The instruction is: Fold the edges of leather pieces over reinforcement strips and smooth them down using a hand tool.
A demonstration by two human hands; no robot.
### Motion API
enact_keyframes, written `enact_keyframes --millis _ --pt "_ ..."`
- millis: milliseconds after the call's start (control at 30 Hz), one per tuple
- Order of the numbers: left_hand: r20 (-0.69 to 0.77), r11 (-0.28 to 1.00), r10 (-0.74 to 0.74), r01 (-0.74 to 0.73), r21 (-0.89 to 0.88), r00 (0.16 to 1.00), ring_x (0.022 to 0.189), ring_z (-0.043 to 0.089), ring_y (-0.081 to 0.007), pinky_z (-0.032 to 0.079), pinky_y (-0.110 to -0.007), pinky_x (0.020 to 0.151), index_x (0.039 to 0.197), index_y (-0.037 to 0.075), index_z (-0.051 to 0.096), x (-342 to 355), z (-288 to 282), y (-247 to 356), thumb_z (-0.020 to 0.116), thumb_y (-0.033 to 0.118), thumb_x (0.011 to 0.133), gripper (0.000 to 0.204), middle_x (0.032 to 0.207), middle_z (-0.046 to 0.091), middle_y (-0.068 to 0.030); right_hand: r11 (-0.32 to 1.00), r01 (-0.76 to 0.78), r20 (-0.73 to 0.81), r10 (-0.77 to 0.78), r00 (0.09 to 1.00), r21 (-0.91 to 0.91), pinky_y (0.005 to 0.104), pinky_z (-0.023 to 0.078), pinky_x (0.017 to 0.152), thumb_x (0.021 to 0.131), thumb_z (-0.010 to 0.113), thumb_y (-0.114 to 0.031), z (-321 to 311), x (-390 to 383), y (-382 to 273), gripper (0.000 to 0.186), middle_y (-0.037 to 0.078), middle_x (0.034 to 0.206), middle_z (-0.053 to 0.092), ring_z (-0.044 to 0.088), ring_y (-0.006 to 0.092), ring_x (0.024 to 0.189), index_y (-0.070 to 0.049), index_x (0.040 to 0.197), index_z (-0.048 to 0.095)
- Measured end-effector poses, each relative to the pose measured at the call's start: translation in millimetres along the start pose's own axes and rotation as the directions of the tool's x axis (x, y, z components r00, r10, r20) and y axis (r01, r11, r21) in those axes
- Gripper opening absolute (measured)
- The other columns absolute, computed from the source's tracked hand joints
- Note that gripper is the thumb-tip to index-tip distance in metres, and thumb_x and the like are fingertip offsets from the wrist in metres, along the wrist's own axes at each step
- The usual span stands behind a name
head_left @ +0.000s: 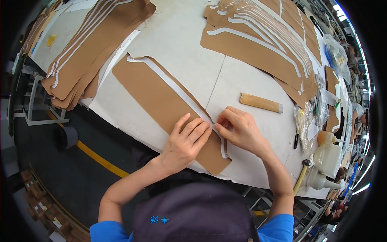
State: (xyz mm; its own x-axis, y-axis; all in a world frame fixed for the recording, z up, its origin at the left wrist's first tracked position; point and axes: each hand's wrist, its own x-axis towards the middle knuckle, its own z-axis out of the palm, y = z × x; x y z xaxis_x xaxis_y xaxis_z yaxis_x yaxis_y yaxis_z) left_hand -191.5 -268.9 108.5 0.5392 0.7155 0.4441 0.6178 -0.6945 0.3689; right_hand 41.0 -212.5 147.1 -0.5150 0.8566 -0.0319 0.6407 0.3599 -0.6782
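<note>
A long brown sheet-like panel (153,101) lies slantwise on the white table in front of me. Along its right edge runs a curved white strip (173,85), hooked at both ends. My left hand (185,141) rests on the panel with fingers outstretched, the fingertips over the strip. Beside those fingertips, my right hand (240,128) pinches the panel's right edge between thumb and fingers. What exactly sits between the fingertips is partly hidden. To the right of the panel lies a flat tan, wooden-looking tool (260,103) with a grey end.
Overlapping brown panels with white strips form a pile (250,44) at the far right and another pile (86,52) at the far left. Clear plastic bags (306,121), a translucent squeeze bottle (327,155) and a yellow hose (301,177) line the right side. The white table (185,36) has a near edge by my waist.
</note>
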Motion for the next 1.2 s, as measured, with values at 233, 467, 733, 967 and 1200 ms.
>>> enact_keyframes --millis 233,467,733,967,1200 --pt "0.013 1.000 -0.004 0.003 0.017 1.000 0.129 0.061 -0.0323 0.041 -0.056 0.119 0.126 0.001 0.071 -0.2 3.9 3.7 0.071 0.006 0.085 0.042 0.133 0.066 -0.0121 0.959 0.075 -0.141 -0.117 0.983 -0.273 0.0437 0.052 0.063 0.086 0.071 -0.005 23.1 -1.7 -9.8 0.013 0.012 0.084 0.060 0.066 0.0318 0.079 -0.003 0.090 0.058" --pt "0.078 0.999 0.014 -0.018 0.047 0.997 0.132 0.058 -0.0324 0.040 -0.058 0.120 0.128 0.002 0.071 -0.1 1.3 3.5 0.069 0.009 0.087 0.041 0.133 0.064 -0.0128 0.944 0.152 0.030 -0.150 0.988 -0.293 0.0461 0.054 0.065 0.081 0.071 -0.007 6.5 8.2 7.5 0.017 0.013 0.084 0.060 0.067 0.0325 0.081 -0.003 0.089 0.056" --pt "0.043 0.998 -0.065 0.065 0.004 0.997 0.129 0.059 -0.0333 0.044 -0.057 0.117 0.127 0.005 0.072 0.9 5.9 8.4 0.071 0.003 0.086 0.041 0.131 0.065 -0.0120 0.998 -0.053 -0.015 0.052 0.999 -0.041 0.0451 0.053 0.067 0.087 0.075 -0.015 -4.4 -12.6 0.7 0.018 0.011 0.087 0.063 0.067 0.0312 0.082 -0.005 0.091 0.061" --pt "-0.035 0.988 -0.157 0.156 -0.018 0.987 0.129 0.058 -0.0346 0.042 -0.060 0.118 0.126 0.005 0.072 2.8 14.9 19.5 0.074 0.004 0.087 0.040 0.132 0.063 -0.0125 0.977 0.032 -0.107 -0.055 0.993 -0.211 0.0442 0.054 0.066 0.086 0.070 -0.008 16.5 -13.6 -12.4 0.012 0.011 0.088 0.062 0.067 0.0303 0.085 -0.004 0.089 0.058" --pt "0.063 0.991 -0.062 0.054 0.123 0.996 0.131 0.057 -0.0378 0.040 -0.064 0.118 0.129 0.006 0.072 3.3 9.3 20.9 0.075 0.007 0.084 0.045 0.135 0.061 -0.0135 0.955 0.104 -0.072 -0.129 0.989 -0.279 0.0444 0.052 0.061 0.088 0.069 -0.007 14.6 -12.3 -7.5 0.012 0.011 0.085 0.059 0.065 0.0310 0.081 -0.004 0.090 0.058"
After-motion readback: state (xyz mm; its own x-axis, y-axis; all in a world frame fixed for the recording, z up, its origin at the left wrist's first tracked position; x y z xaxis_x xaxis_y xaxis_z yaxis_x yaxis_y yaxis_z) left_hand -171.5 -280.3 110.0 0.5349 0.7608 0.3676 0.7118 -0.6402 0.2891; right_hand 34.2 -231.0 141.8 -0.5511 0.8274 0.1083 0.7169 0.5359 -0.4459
